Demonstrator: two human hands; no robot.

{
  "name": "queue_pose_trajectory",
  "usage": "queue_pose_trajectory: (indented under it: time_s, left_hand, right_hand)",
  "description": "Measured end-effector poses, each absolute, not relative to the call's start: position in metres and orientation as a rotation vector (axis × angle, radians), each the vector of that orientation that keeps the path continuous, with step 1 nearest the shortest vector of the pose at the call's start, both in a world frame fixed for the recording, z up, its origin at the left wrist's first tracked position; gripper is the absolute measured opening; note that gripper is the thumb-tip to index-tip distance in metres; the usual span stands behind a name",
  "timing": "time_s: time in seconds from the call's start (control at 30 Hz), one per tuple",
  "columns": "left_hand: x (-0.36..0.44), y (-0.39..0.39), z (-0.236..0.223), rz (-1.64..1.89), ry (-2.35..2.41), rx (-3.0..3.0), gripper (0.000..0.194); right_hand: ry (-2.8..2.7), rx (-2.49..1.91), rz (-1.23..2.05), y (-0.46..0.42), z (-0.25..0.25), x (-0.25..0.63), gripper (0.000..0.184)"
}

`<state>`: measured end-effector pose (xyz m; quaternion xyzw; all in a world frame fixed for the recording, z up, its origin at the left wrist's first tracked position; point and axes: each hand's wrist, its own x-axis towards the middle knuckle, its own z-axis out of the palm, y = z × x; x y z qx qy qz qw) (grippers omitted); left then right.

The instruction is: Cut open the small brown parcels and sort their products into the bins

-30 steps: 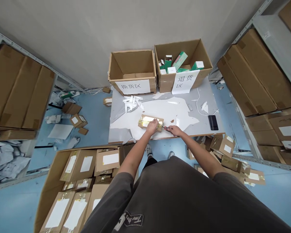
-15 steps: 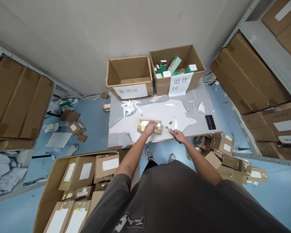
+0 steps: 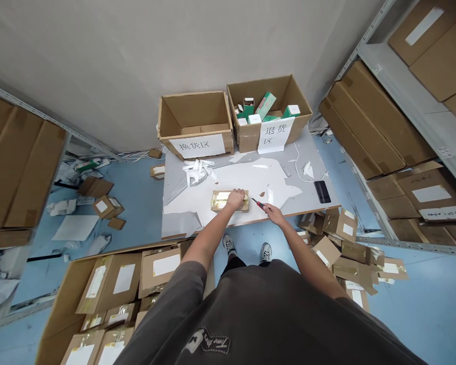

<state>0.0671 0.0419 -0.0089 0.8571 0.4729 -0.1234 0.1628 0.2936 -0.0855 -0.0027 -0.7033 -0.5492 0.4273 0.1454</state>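
A small cardboard box (image 3: 218, 205) wrapped in shiny tape, with a white label on top, lies near the table's front edge. My left hand (image 3: 235, 198) grips its right part from above, fingers curled over the top. In my right hand (image 3: 275, 214) is a red and black utility knife (image 3: 260, 204). Its blade points left at the box's right end, a small gap away from it. Underneath the box are torn white sheets on the grey tabletop (image 3: 307, 137).
Two open cartons stand at the back: one on the left (image 3: 195, 114), and one with green and white boxes on the right (image 3: 247, 133). Paper scraps (image 3: 197, 171) and a phone (image 3: 322, 192) lie on the table. A large carton of parcels (image 3: 49, 314) is at lower left.
My right hand has brought the knife closer to the box, its blade now lying flatter. My left hand stays on the box, fingers more curled. The camera view has shifted slightly.
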Motion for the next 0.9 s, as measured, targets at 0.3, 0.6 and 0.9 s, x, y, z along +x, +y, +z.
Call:
queue_pose_trajectory:
  time_s: [0.3, 0.6, 0.9]
  left_hand:
    - [0.049, 0.036, -0.009, -0.311, 1.279, 2.504, 0.042]
    - [0.061, 0.038, -0.009, -0.345, 1.372, 2.478, 0.043]
    - [0.056, 0.033, -0.017, -0.300, 1.317, 2.494, 0.043]
  right_hand:
    - [-2.109, -1.995, 0.958, -0.060, -0.005, 0.292, 0.038]
    - [-2.418, -1.954, 0.763, -0.042, -0.005, 0.293, 0.043]
    - [-2.594, -1.890, 0.692, -0.035, 0.003, 0.293, 0.045]
